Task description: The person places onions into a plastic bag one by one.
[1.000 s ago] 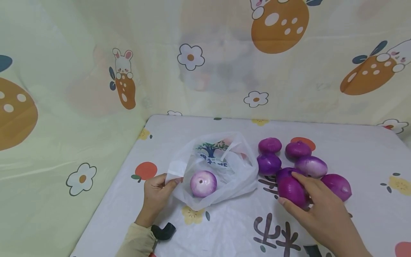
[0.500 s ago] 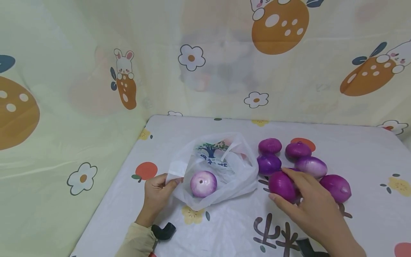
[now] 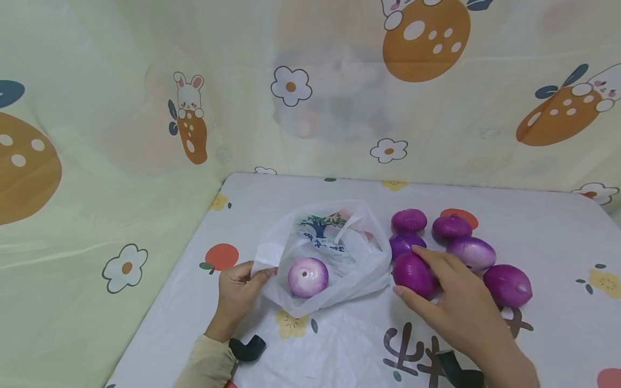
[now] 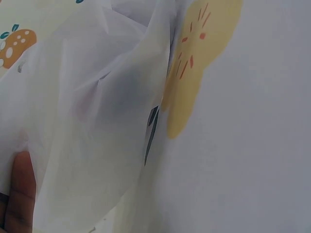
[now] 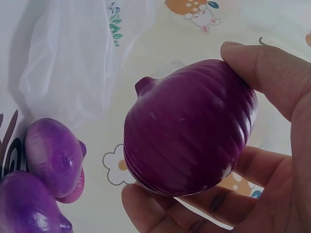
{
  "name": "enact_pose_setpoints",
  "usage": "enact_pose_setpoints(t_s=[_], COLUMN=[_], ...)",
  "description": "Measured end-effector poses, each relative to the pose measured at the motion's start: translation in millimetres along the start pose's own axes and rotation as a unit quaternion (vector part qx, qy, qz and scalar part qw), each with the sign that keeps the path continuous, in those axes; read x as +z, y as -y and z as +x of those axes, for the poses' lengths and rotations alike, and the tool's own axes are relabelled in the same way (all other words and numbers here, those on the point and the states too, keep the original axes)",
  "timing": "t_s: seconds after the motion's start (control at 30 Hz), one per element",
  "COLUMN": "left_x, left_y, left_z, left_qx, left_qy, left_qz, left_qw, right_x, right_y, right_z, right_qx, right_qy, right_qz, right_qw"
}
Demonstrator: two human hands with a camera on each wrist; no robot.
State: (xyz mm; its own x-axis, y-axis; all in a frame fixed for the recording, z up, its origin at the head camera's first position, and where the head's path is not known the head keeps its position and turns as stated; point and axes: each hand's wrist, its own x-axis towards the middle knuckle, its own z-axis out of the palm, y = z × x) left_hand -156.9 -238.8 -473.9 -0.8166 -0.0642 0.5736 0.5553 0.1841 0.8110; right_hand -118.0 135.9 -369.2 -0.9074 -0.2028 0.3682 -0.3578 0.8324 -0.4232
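Note:
My right hand [image 3: 463,310] grips a glossy purple onion [image 3: 412,275], thumb on one side and fingers on the other. In the right wrist view this onion [image 5: 189,131] shows its ribbed skin and short stem tip. At the left, my left hand [image 3: 237,296] pinches the near-left edge of a thin white plastic bag [image 3: 361,275] whose mouth gapes toward me. A pale purple-and-white onion [image 3: 308,277] lies inside it. The left wrist view is mostly filled by the bag's side [image 4: 97,136], with a finger [image 4: 22,189] at its edge.
Several purple onions, such as a round one [image 3: 451,227], a paler one [image 3: 470,252] and a pointed one [image 3: 508,285], lie on the right of the patterned tablecloth [image 3: 339,355]. A printed curtain [image 3: 335,124] hangs behind the table. Black straps show near both wrists.
My right hand has lifted the onion from the group and moved it left toward the bag. The left hand and the bag have stayed in place.

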Motion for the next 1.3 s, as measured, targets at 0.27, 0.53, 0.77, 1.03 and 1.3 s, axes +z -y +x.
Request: enact_pose_setpoints(t_s=[0.27, 0.53, 0.77, 1.03, 1.3], left_x=[-0.3, -0.1, -0.2, 0.1, 0.7], left_y=[-0.1, -0.1, 1.1, 0.0, -1.2], left_z=[-0.3, -0.2, 0.0, 0.5, 0.9], left_qx=[-0.005, -0.005, -0.002, 0.0, -0.002], left_qy=[-0.002, -0.004, -0.007, -0.002, -0.001], left_qz=[-0.009, -0.01, -0.006, -0.007, 0.001], left_qw=[0.9999, 0.9999, 1.0, 1.0, 1.0], right_x=[5, 7, 10, 18, 21], right_y=[6, 11, 16, 20, 24], right_z=[8, 14, 19, 26, 32], right_qx=[-0.024, -0.032, -0.019, -0.03, -0.033], right_qy=[-0.003, 0.004, 0.031, 0.034, 0.043], right_qz=[-0.001, 0.002, 0.007, 0.004, 0.003], right_qw=[1.0, 0.999, 0.999, 0.999, 0.999])
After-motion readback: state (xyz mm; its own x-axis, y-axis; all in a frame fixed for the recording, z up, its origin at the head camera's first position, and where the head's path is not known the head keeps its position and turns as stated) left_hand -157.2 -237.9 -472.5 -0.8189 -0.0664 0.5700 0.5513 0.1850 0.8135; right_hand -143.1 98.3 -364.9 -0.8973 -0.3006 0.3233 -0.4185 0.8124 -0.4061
